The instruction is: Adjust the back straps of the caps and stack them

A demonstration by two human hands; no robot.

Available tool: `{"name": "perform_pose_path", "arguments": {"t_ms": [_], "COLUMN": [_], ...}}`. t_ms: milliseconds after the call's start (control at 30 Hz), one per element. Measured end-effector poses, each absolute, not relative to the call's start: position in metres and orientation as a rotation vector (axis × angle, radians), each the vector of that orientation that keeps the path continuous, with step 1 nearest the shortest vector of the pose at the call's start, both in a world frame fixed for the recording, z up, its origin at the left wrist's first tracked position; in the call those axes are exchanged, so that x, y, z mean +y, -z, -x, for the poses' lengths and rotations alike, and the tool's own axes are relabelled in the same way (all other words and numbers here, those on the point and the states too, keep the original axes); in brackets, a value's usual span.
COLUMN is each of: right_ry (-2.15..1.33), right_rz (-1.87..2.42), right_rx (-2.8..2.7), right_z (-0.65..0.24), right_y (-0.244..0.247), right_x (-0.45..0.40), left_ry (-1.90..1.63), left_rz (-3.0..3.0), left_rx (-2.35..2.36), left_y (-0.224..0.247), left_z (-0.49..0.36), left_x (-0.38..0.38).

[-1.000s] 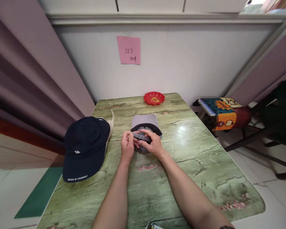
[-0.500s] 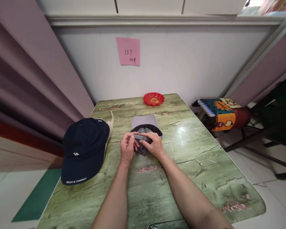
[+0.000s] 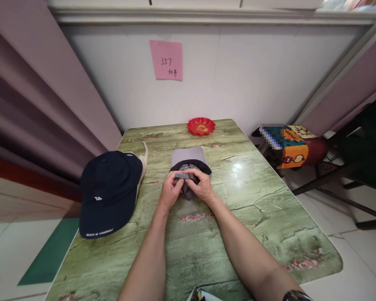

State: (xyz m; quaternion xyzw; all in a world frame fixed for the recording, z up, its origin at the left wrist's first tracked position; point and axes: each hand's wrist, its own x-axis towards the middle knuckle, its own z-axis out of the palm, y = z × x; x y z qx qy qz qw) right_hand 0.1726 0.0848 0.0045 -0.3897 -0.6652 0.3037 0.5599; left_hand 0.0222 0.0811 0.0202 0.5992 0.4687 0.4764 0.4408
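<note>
A grey-purple cap [image 3: 188, 155] lies upside down on the green table, its brim pointing away from me and its dark inside showing. My left hand [image 3: 171, 189] pinches the left end of the cap's grey back strap [image 3: 182, 176]. My right hand [image 3: 201, 184] holds the same strap from the right, thumb below and fingers over it. Both thumbs are close together beneath the strap. Parts of the strap and the crown are hidden by my fingers. To the left, apart from my hands, sits a navy cap [image 3: 111, 188] with its brim toward me.
A red scalloped dish [image 3: 201, 126] stands at the far edge of the green table [image 3: 257, 234]. A pink note [image 3: 166, 60] is stuck on the white wall. To the right is a stool with a colourful cover [image 3: 296, 146]. Packaging [image 3: 203, 294] pokes in at the bottom edge.
My left fingers have shifted along the strap, and the left thumb has moved under it, closer to the right thumb. The view has tilted slightly downward.
</note>
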Motion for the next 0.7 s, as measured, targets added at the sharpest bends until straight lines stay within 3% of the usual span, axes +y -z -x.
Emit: {"name": "perform_pose_path", "arguments": {"t_ms": [200,700], "right_ry": [-0.792,-1.029], "right_rz": [0.932,0.824], "right_rx": [-1.629,-1.460], "right_z": [-0.175,-0.172], "right_y": [-0.007,0.004], "right_x": [0.083,0.086], "left_ry": [-0.989,-1.048], "left_rz": [-1.308,-1.114], "left_rx": [1.083,0.990], "left_y": [-0.019,-0.018], "left_z": [-0.014,-0.004], "left_x": [0.080,0.085]}}
